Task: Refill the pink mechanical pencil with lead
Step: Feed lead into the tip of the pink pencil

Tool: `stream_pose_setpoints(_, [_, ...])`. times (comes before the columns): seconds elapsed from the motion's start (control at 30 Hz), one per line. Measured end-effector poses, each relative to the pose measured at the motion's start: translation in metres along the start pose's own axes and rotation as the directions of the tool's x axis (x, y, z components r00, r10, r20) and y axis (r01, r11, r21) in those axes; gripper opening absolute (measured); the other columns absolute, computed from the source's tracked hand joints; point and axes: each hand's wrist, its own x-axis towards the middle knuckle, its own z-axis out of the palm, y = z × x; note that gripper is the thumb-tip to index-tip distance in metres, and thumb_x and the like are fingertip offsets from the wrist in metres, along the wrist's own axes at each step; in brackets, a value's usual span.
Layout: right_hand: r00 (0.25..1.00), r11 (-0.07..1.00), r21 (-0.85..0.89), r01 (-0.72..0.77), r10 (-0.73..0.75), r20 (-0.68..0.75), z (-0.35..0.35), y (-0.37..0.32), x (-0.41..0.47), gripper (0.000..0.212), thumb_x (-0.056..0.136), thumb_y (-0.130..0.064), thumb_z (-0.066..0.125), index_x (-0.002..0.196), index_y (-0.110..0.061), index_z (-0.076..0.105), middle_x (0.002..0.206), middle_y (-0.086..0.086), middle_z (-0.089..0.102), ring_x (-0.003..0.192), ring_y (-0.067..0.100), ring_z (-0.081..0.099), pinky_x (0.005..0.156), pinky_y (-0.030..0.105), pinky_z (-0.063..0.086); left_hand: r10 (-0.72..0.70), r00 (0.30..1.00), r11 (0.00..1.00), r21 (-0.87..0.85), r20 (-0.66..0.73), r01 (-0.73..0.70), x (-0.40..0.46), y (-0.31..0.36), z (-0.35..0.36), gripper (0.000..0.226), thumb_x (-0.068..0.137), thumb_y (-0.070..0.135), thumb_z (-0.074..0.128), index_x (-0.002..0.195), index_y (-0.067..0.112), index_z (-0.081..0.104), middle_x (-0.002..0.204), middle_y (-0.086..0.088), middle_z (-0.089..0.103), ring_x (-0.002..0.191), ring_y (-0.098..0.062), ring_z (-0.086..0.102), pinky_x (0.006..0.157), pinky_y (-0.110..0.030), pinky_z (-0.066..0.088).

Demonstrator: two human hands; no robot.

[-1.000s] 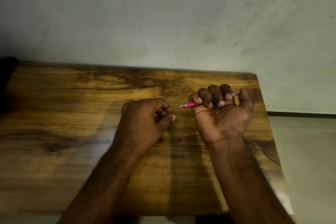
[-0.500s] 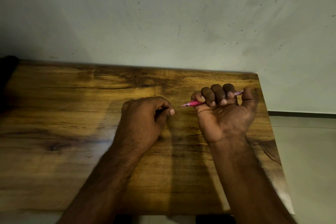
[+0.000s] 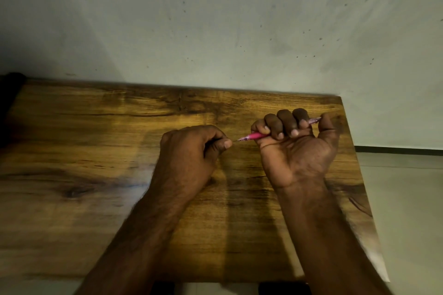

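Note:
My right hand is fisted palm-up around the pink mechanical pencil, thumb over its rear end at the upper right. The pencil lies nearly level, its pointed tip aimed left. My left hand rests beside it with thumb and forefinger pinched together right at the pencil's tip. A thin dark line shows between the pinch and the tip; it looks like a lead, but it is too fine to be sure. Most of the pencil's barrel is hidden inside the right fist.
Both hands are over a wooden tabletop pushed against a pale, speckled wall. The table's right edge runs close past my right wrist, with light floor beyond. A dark object sits at the far left edge.
My left hand has closed its pinch and moved right until it meets the pencil's tip. My right hand holds the pencil much as before, shifted slightly.

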Motion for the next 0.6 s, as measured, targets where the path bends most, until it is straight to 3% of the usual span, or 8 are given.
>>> stream_pose_setpoints(0.2, [1.0,1.0,0.0,0.005,-0.005,-0.002,-0.0004,-0.0004,0.0008,0.044,0.092,-0.052,0.039,0.065,-0.016,0.043,0.057,-0.002,0.03,0.055,0.016,0.027,0.059,0.031,0.035,-0.009,1.0,1.0,-0.007,0.007,0.009,0.0008,0.0008,-0.0014,0.025,0.09,0.05,0.056,0.094,0.033,0.075,0.079,0.018,0.072,0.08,-0.001,0.066,0.089,-0.048,0.054])
stream_pose_setpoints(0.6, [0.999,0.999,-0.047,0.022,-0.023,-0.026,0.0025,0.0007,-0.0013,0.038,0.083,-0.05,0.044,0.063,-0.018,0.04,0.054,-0.002,0.028,0.053,0.016,0.025,0.058,0.03,0.032,-0.005,1.0,1.0,0.011,0.016,0.005,0.0008,0.0,-0.0012,0.009,0.094,0.035,0.069,0.094,0.031,0.076,0.079,0.017,0.073,0.08,-0.003,0.066,0.087,-0.047,0.054])
